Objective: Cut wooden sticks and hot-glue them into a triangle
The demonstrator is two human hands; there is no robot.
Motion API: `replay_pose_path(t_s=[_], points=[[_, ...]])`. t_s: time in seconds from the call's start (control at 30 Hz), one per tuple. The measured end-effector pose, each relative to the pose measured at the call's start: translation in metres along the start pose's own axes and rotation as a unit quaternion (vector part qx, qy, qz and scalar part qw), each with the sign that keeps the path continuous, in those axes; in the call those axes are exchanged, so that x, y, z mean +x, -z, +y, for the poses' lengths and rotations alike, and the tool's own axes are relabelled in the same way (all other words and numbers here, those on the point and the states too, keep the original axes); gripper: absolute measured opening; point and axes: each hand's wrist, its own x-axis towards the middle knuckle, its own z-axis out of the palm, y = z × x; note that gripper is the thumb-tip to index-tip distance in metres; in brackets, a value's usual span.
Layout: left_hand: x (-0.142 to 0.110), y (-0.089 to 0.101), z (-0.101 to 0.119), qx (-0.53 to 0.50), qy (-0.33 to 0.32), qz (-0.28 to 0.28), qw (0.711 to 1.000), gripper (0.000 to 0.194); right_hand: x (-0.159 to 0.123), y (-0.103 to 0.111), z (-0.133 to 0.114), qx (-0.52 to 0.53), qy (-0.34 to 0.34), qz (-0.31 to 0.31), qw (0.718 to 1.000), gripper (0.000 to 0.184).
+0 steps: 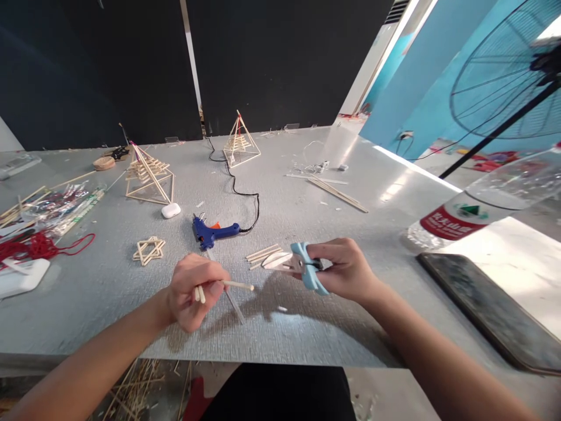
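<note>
My left hand is closed on thin wooden sticks, one pointing right toward the cutters. My right hand grips blue-handled cutters, their metal jaws open and pointing left, a short gap from the stick's tip. Both hands hover over the grey table near its front edge. A small pile of cut sticks lies just behind the jaws. A blue glue gun with a black cord rests behind my left hand, and a clear glue stick lies below it.
Two stick pyramids stand further back, a flat stick star at left. Red string, a white earbud case, long sticks, a plastic bottle and a dark phone lie around.
</note>
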Motion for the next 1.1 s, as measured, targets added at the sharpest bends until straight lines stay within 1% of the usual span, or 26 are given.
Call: replay_pose_path(t_s=[0.1,0.17,0.23,0.4,0.6,0.73,0.83,0.97,1.1], points=[[-0.002,0.000,-0.001,0.098,-0.016,0.013,0.995,0.013,0.003,-0.001,-0.003,-0.014,-0.007,0.025,1.000,0.030],[-0.004,0.001,-0.003,0.172,-0.029,0.030,0.984,0.010,0.005,-0.002,-0.004,-0.018,-0.007,0.024,1.000,0.031],[-0.006,0.001,-0.005,0.206,-0.040,0.039,0.977,0.011,0.006,-0.004,-0.005,-0.021,-0.003,0.020,1.000,0.029],[-0.009,0.003,-0.008,0.215,-0.042,0.031,0.975,0.014,0.003,-0.006,-0.002,-0.030,0.017,0.016,0.999,0.029],[-0.007,0.003,-0.008,0.209,-0.058,0.012,0.976,0.012,0.003,-0.006,-0.002,-0.022,0.031,0.011,0.999,0.026],[-0.008,0.004,-0.010,0.178,-0.070,-0.022,0.981,0.018,0.002,-0.005,0.000,-0.019,0.034,0.006,0.999,0.025],[-0.011,0.005,-0.013,0.149,-0.066,-0.046,0.986,0.025,0.001,-0.004,0.002,-0.020,0.038,0.008,0.999,0.024],[-0.013,0.007,-0.016,0.153,-0.067,-0.044,0.985,0.029,0.001,-0.002,0.003,-0.024,0.045,0.014,0.999,0.023],[-0.012,0.010,-0.015,0.170,-0.070,-0.044,0.982,0.029,0.002,-0.001,0.003,-0.018,0.048,0.009,0.999,0.021]])
